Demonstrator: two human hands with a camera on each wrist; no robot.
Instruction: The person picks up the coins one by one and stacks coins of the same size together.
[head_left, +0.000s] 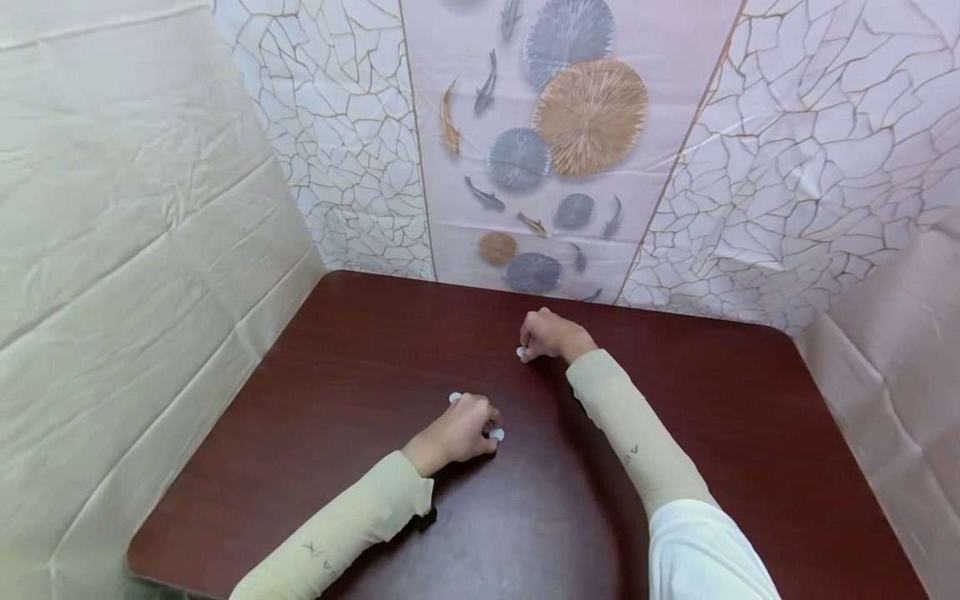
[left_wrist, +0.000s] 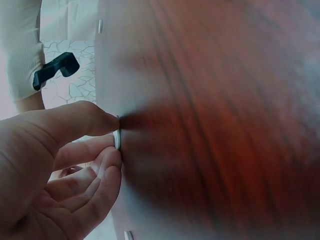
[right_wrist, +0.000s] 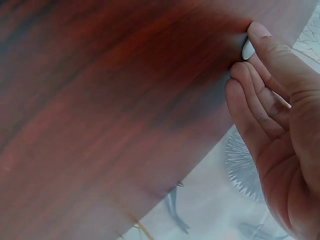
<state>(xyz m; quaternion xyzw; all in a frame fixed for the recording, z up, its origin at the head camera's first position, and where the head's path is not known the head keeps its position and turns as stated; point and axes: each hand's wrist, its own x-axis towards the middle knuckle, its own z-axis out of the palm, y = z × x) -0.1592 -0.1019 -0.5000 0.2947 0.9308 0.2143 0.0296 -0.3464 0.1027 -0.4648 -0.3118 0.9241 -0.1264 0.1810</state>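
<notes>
My left hand is low over the dark wood table, thumb and fingers pinching a small white disc at its edges. In the left wrist view that disc stands edge-on at the fingertips, against the tabletop. Just beyond the left knuckles lies a second white disc, partly covered by the hand. Farther back, my right hand holds another white disc between thumb and fingers. The right wrist view has this disc at the thumb tip, touching or nearly touching the table.
The reddish-brown table has rounded corners. Behind it hangs a patterned cloth, with plain cream cloth along the left. A black wrist mount sits on the right sleeve. A slim pale piece shows on the tabletop.
</notes>
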